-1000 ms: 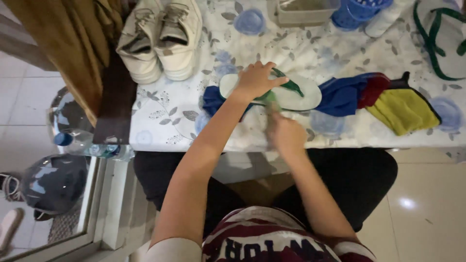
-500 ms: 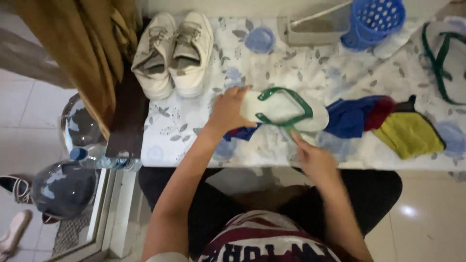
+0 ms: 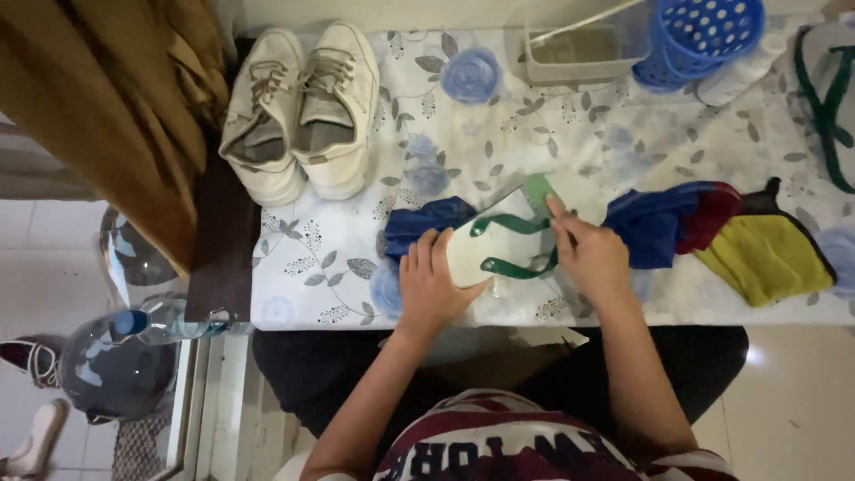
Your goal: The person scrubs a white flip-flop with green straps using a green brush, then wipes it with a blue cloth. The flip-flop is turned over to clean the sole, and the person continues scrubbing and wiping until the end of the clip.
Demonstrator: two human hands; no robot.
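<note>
left hand (image 3: pixel 434 287): closed around heel of white flip-flop (image 3: pixel 499 245)
right hand (image 3: pixel 592 254): fingers curled on its green strap (image 3: pixel 521 227)
progress: looks mid-way, blue cloth (image 3: pixel 427 221) underneath, sneakers (image 3: pixel 303 111) untouched

No signs, screens or labels legible as such. Only container-type items: clear plastic box (image 3: pixel 583 49) at 12–1 o'clock on the table, rectangular, see-through. Blue perforated basket (image 3: pixel 704 36) just right of it, at 1 o'clock. White bottle (image 3: pixel 744 76) lying against the basket.
</note>
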